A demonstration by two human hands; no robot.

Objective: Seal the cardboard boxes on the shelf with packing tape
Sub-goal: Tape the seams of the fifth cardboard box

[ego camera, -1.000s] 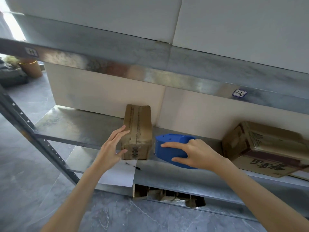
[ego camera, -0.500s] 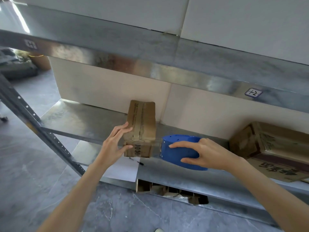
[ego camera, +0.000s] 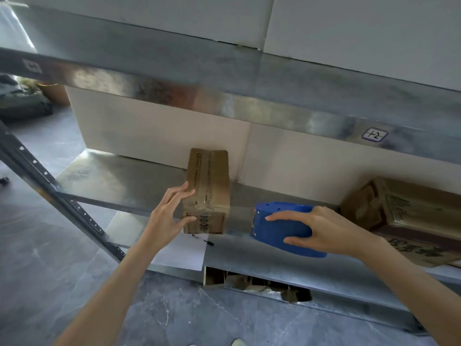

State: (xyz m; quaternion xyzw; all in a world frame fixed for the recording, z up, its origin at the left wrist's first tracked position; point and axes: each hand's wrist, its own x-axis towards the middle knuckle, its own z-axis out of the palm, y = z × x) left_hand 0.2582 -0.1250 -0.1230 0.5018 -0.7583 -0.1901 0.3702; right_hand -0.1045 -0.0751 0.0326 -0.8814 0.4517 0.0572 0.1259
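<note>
My left hand (ego camera: 172, 217) grips the box (ego camera: 208, 186), my right hand (ego camera: 323, 228) the tape dispenser (ego camera: 279, 227); tugging right may skew the box.

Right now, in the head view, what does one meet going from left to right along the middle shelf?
left hand → small cardboard box → blue tape dispenser → right hand → large cardboard box
</note>
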